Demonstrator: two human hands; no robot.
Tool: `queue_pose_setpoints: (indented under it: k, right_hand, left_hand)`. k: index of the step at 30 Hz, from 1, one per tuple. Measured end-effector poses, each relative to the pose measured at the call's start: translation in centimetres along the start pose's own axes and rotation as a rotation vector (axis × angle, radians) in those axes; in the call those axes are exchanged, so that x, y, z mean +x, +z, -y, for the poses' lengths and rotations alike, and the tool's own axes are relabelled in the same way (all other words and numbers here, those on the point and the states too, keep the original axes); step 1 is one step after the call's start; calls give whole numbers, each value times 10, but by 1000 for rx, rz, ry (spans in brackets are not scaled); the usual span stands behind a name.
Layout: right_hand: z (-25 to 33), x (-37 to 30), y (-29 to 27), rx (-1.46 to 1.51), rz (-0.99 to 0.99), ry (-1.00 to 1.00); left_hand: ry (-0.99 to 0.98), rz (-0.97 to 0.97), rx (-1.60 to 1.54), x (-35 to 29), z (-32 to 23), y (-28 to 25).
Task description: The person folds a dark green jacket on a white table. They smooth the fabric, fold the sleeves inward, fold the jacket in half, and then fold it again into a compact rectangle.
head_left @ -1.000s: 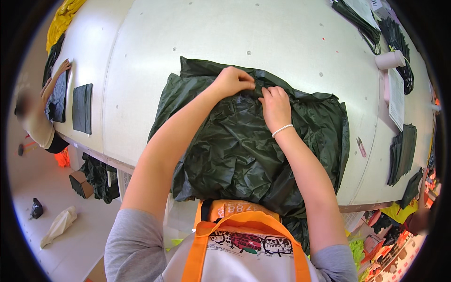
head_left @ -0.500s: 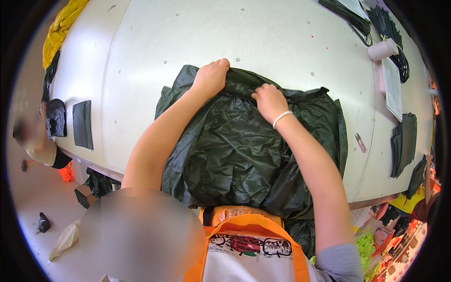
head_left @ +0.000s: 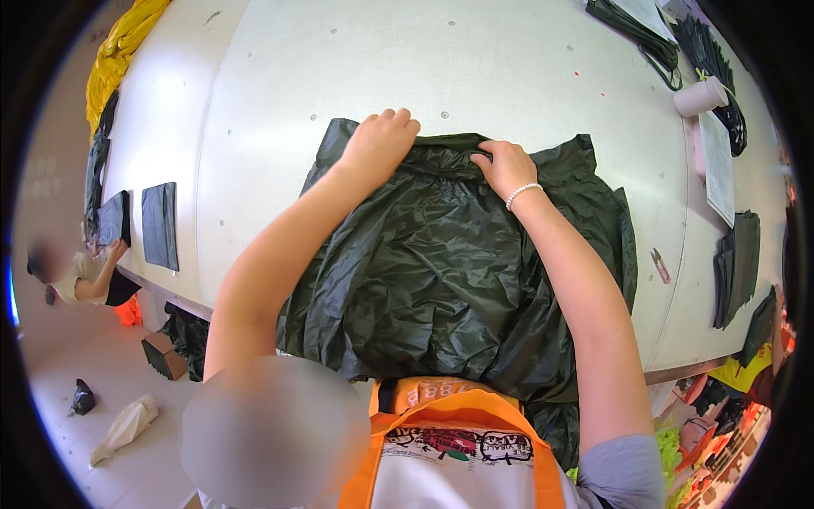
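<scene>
A crumpled piece of thin, shiny dark green fabric (head_left: 424, 271) lies spread in front of me, its near side hanging over the table edge. Its kind is hard to tell; gathers show along the far edge. My left hand (head_left: 383, 146) is closed on that far edge, left of the middle, with its fingertips partly hidden. To the right, my right hand (head_left: 507, 170), with a beaded bracelet at the wrist, pinches the same edge between thumb and fingers. Between both hands the edge is rolled over into a narrow band.
The fabric rests on a pale table (head_left: 339, 51). Small thread snips (head_left: 660, 266) lie right of it, near dark folded pieces (head_left: 736, 270) and a whitish cup (head_left: 700, 97). At left are a folded dark piece (head_left: 159, 226), yellow fabric (head_left: 119, 64) and a person (head_left: 85, 276) handling dark fabric.
My right hand has shifted slightly right along the fabric's edge, and the edge between my hands is pulled straighter. The person at left now has a flatter dark piece in front of them.
</scene>
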State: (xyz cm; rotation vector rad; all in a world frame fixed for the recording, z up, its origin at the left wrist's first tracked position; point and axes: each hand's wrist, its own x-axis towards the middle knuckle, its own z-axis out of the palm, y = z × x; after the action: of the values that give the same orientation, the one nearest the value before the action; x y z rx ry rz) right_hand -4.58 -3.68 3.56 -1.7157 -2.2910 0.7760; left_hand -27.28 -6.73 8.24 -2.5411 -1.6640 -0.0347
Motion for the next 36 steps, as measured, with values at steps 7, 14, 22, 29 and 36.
queue_pose_setpoints:
  k: [7,14,22,29,36]
  right_hand:
    - [-9,13,6,-260,-58,-62]
    - [-2,-25,-50,-462,117,-136]
    - [-52,-44,-59,-480,-384,-551]
    - [-110,-31,-34,-37,-297,-162]
    - [-103,-36,-39,83,-381,-179]
  left_hand:
    - [-64,-278,-667,17,-106,40]
    - [-59,-203,-459,13,-123,55]
    - [-262,-7,-269,47,-158,46]
    - [-186,-161,-434,40,-168,57]
    - [-194,-171,-524,64,-180,45]
